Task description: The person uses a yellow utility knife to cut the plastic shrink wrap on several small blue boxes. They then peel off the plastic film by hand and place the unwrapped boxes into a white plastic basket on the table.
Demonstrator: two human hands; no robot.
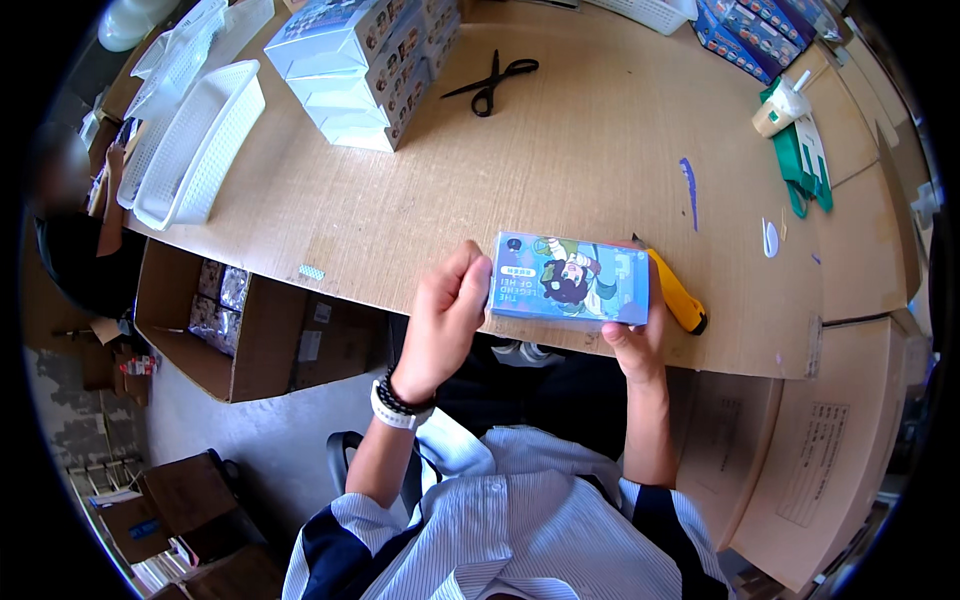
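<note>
A light blue printed box (570, 280) with a cartoon figure on its face is held over the near edge of the table. My right hand (642, 335) grips its right end, the thumb along the near side and the other fingers mostly hidden behind it. At the box's left end is my left hand (450, 310), curled with its fingers closed against that end; whether anything small is pinched there is hidden. Just right of the box lies a yellow utility knife (678, 292), partly covered by my right hand.
Stacked boxes (365, 75) stand at the far left of the table (560, 160), near black scissors (493, 82). White plastic baskets (205, 145) line the left edge. An iced drink cup (780, 108) and green bag (800, 165) sit right. Another person (80, 235) is far left, beyond an open carton (265, 350).
</note>
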